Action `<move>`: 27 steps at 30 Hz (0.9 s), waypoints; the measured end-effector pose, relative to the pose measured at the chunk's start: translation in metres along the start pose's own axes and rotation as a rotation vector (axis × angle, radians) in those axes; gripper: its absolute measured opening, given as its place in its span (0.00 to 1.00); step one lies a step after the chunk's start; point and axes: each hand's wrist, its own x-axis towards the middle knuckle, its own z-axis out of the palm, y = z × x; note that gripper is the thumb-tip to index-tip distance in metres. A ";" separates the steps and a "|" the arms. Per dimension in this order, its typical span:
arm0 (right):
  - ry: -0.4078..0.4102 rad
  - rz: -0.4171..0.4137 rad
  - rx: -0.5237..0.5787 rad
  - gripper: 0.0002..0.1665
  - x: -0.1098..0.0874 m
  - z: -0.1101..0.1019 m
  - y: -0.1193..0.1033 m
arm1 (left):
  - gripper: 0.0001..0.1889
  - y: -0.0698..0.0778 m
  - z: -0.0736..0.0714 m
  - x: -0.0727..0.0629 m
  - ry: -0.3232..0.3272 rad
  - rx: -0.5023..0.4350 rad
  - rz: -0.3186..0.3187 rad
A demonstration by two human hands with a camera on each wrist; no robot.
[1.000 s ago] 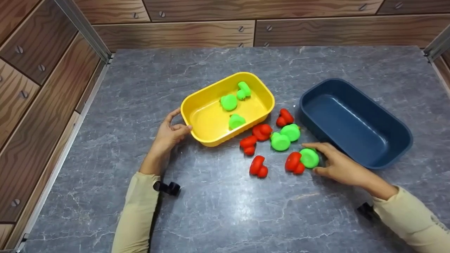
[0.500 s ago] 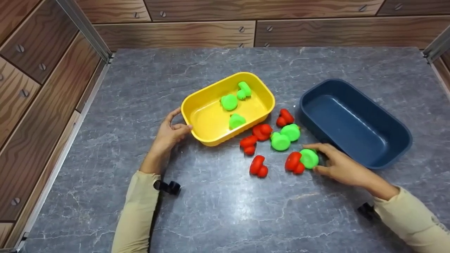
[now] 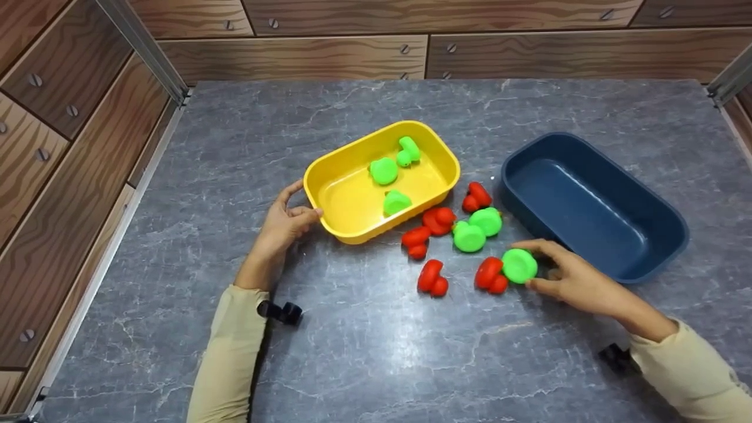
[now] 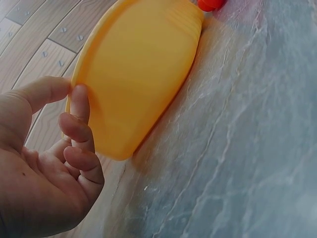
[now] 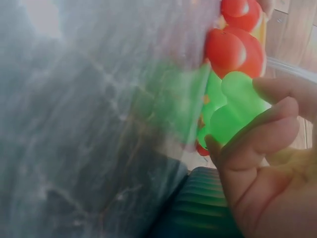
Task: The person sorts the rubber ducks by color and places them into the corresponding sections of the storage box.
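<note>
My left hand pinches the left end of the yellow tub at its rim, thumb and fingertips on the edge. Inside that tub lie three green toy ducks. My right hand pinches another green duck between thumb and fingertips, its round flat base facing up in the head view. Right beside it on the table is a red duck. Two more green ducks lie a little farther back. In the right wrist view, the held duck overlaps other ducks behind it.
Several red ducks lie scattered between the tubs. A navy blue tub with nothing in it stands on the right, close behind my right hand. Wood-patterned panels border the grey marbled table at the back and left.
My right hand has shifted slightly right with the green duck, which has come a little away from the red duck beside it. The left hand and yellow tub look unchanged.
</note>
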 end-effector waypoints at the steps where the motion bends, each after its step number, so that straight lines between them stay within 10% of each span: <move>1: -0.006 0.001 0.030 0.34 -0.001 -0.001 0.000 | 0.40 0.000 0.000 0.000 0.000 0.000 -0.001; 27: 0.076 -0.102 0.386 0.34 0.000 0.000 -0.036 | 0.40 -0.002 0.000 0.000 -0.005 0.002 0.021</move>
